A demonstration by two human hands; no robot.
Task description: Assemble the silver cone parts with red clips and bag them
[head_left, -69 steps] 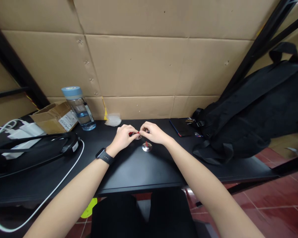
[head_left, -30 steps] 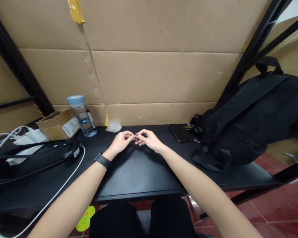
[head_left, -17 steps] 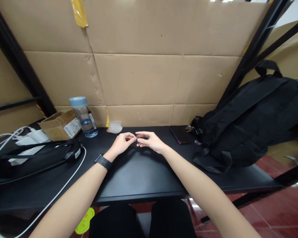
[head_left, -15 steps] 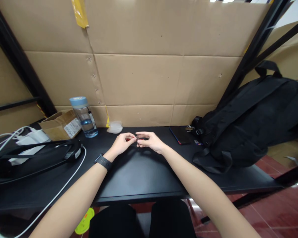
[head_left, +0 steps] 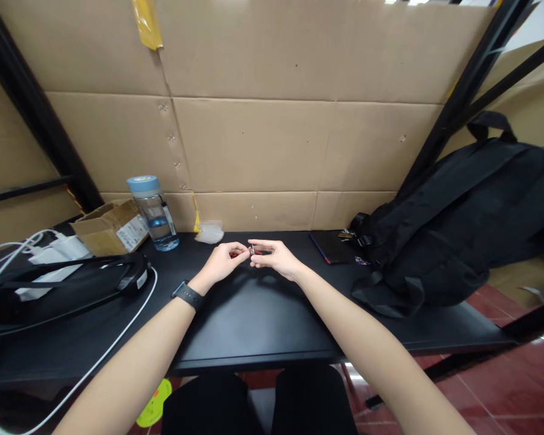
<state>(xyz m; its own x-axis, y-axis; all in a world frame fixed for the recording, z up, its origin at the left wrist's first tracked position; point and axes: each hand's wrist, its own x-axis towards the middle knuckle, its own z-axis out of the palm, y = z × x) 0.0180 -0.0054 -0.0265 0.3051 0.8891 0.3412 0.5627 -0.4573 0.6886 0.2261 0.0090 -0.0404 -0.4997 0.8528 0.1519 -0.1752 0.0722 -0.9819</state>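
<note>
Over the middle of the black table, my left hand [head_left: 223, 262] and my right hand [head_left: 279, 258] meet almost fingertip to fingertip. My left hand is closed in a pinch on a small red object [head_left: 234, 255], mostly covered by the fingers. A thin, pale, shiny piece [head_left: 253, 249] stands between the thumb and fingers of my right hand, with more red just behind it. Whether it joins the red object, and what kind of thing it is, I cannot tell. A dark watch [head_left: 188, 295] is on my left wrist.
Left are a water bottle [head_left: 156, 214], an open cardboard box [head_left: 113, 228], white chargers [head_left: 68, 248], a black bag [head_left: 72, 296] and a white cable [head_left: 131, 320]. A clear plastic bag [head_left: 209, 232] lies at the back. Right are a dark tablet-like slab [head_left: 330, 248], keys [head_left: 346, 234] and a black backpack [head_left: 471, 211].
The thin shiny piece between my hands has shifted slightly up and to the right. Both hands stay in nearly the same place.
</note>
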